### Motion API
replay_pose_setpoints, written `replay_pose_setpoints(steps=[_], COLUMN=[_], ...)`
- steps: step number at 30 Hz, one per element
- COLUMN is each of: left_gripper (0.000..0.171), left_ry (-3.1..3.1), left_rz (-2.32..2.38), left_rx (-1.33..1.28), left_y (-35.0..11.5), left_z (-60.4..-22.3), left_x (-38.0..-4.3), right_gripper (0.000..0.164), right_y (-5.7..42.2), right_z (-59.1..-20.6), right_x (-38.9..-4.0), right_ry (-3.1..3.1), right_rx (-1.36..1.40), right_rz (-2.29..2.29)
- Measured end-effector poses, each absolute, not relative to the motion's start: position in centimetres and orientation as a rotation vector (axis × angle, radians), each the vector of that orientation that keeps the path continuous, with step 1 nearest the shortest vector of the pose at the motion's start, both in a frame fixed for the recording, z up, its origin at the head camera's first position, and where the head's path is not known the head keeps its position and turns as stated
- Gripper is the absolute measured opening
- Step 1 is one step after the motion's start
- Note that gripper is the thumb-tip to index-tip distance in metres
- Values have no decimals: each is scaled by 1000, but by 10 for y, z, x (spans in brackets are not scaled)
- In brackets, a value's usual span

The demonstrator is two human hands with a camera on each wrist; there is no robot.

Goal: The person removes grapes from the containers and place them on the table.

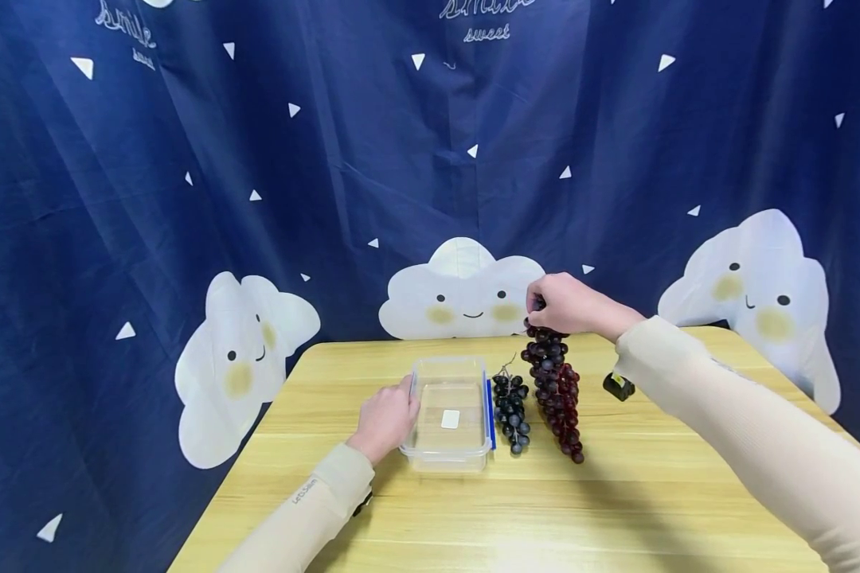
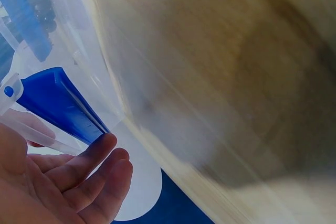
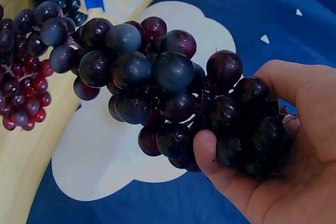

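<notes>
My right hand (image 1: 569,304) is raised over the table's back part and grips the top end of a bunch of dark purple grapes (image 1: 545,358). In the right wrist view, the thumb and fingers wrap round this bunch (image 3: 157,77), which stretches away from the palm. My left hand (image 1: 387,418) holds the left wall of a clear plastic container (image 1: 447,458). Fingertips touch a blue latch (image 2: 63,103) on its side, with the thumb over the rim in the left wrist view. The container is lidless, with a white label inside the outline of its base.
A bunch of black grapes (image 1: 512,414) lies right of the container, beside its blue right-hand latch (image 1: 490,414). Red grapes (image 1: 568,398) show behind the held bunch. A small black object (image 1: 619,387) sits right of them on the wooden table (image 1: 530,517). A blue curtain (image 1: 401,119) hangs behind.
</notes>
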State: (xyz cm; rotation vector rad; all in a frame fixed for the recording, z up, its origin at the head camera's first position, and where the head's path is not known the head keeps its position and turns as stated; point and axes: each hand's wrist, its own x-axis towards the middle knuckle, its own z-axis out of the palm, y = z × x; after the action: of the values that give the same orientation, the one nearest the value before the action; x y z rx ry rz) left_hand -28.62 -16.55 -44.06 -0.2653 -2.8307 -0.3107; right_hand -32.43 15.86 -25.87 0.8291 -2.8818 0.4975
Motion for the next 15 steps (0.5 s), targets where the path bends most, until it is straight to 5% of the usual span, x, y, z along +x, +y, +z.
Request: replay_pose_setpoints(steps=[15], left_gripper=[46], left_ry=[-2817], left_rz=[-335], left_rx=[-280], left_y=[-166], left_z=[-440], left_x=[-286], right_gripper=[9], right_y=[181], right_z=[-265], right_x=[-318], right_ry=[-2917], right_rx=[797], right_rz=[489])
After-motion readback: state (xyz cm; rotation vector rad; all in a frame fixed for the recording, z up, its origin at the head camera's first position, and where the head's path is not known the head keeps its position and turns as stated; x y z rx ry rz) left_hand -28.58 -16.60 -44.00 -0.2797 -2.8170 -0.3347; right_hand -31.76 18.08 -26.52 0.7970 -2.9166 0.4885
